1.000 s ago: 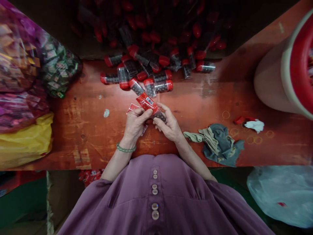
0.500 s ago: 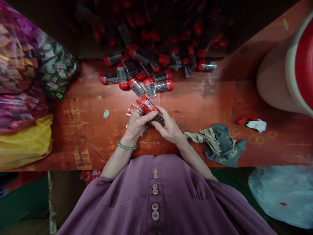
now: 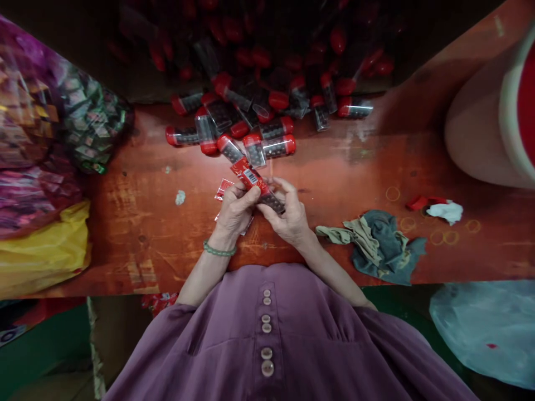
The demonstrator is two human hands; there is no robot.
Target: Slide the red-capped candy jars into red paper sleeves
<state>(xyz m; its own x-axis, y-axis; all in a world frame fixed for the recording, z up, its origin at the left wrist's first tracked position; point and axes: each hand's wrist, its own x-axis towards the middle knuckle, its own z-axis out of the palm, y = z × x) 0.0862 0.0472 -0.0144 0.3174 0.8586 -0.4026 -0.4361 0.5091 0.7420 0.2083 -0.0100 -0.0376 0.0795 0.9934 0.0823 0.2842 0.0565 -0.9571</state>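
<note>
Both hands meet over the table, closed around one small item. My left hand (image 3: 234,213) pinches a red printed packet (image 3: 251,176) with a barcode, thumb on top. My right hand (image 3: 291,218) grips a clear tube of dark balls (image 3: 273,203) at the packet's lower right end. Whether the tube lies inside the packet or against it, I cannot tell. Under my left hand, flat red-and-clear packets (image 3: 224,188) lie partly hidden. Just beyond my hands are several red-capped clear tubes (image 3: 279,146) with dark contents.
A dark open box (image 3: 137,83) full of similar tubes stands at the back. Bags of wrapped pieces (image 3: 90,117) and a yellow bag (image 3: 45,250) line the left. On the right are a crumpled grey cloth (image 3: 378,245), a white tissue (image 3: 446,212) and a large white bucket (image 3: 474,133).
The red packet and tube have turned slightly in my hands, and more of the tube shows. My right fingers have shifted a little. The view has moved slightly.
</note>
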